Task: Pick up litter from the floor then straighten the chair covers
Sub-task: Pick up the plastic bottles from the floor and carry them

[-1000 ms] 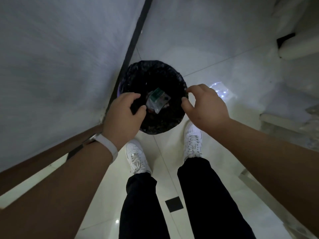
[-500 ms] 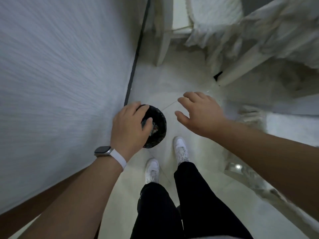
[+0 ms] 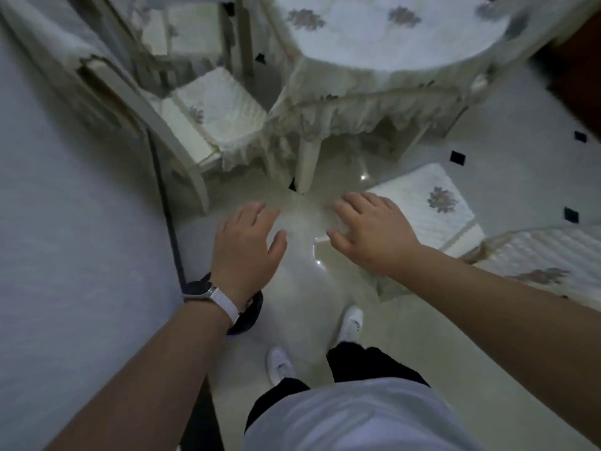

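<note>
A quilted chair cover (image 3: 432,203) with a floral motif is lying on a seat at 2 o'clock from the right grip (image 3: 374,232), just beside its fingers. A 2nd chair cover (image 3: 221,105) is sitting on the chair at 11 o'clock, with its frilled edge hanging down. Both grips are hovering released over the glossy floor (image 3: 302,288), fingers spread, grasping nothing. The left grip (image 3: 247,245) is showing a watch (image 3: 196,289) at the wrist. A black bin (image 3: 255,309) is peeking out beneath that wrist at 6 o'clock. A cloth-draped round counter (image 3: 374,60) is standing at 12 o'clock.
</note>
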